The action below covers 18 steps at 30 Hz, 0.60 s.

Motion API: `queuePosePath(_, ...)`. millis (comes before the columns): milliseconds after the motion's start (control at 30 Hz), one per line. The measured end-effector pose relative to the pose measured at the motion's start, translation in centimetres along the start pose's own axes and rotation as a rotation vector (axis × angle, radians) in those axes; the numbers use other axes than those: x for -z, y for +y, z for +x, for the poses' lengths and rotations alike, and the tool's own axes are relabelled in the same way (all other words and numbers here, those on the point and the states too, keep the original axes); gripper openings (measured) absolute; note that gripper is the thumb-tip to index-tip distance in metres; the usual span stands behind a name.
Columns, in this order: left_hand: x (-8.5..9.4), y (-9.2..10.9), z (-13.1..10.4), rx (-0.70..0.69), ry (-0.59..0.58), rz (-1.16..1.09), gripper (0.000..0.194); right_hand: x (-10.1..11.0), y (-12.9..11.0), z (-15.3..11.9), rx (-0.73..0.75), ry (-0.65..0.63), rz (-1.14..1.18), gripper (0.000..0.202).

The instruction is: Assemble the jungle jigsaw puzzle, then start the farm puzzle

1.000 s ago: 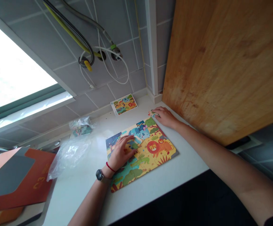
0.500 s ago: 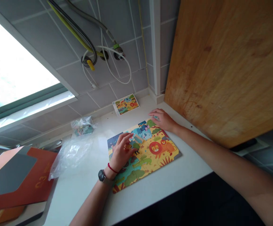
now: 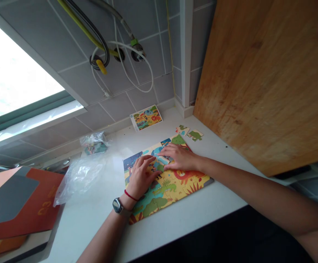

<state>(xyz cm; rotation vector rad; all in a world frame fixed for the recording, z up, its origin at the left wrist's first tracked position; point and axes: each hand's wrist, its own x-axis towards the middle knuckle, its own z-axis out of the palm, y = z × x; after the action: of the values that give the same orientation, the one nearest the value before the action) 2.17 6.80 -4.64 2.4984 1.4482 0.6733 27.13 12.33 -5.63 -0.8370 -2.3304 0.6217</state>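
A colourful animal jigsaw puzzle, with a lion, an elephant and a crocodile, lies mostly assembled on the white counter. My left hand rests on its left part, fingers bent and thumb apart, with a red cord and a watch on the wrist. Over the upper middle, my right hand has fingers and thumb around a pale blue puzzle piece, which sits slightly raised. The left fingertips are close to that piece; whether they touch it is unclear. Two loose pieces, one pinkish and one green, lie beyond the puzzle's right corner.
A small picture card leans near the tiled wall. Left of the puzzle are a clear plastic bag and a bag with colourful contents. A red and grey folder occupies the left. A wooden panel bounds the right.
My right hand has moved from the puzzle's upper right corner to its middle, closing on the pale blue piece. Two loose pieces now show where it was. My left hand has barely moved.
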Motion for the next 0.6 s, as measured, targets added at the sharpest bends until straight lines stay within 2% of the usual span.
queuePosePath(267,1.0,-1.2,0.0,-0.084,-0.135,-0.008,0.036,0.2,0.7,0.0,0.038,-0.065,0.053,0.04)
queuePosePath(433,1.6,-0.8,0.0,-0.087,-0.13,-0.074,0.016,-0.2,1.3,-0.1,0.055,-0.022,0.043,0.039)
queuePosePath(600,1.5,-0.3,0.1,-0.084,-0.138,-0.063,0.014,-0.1,1.5,-0.1,0.045,0.023,0.052,0.04)
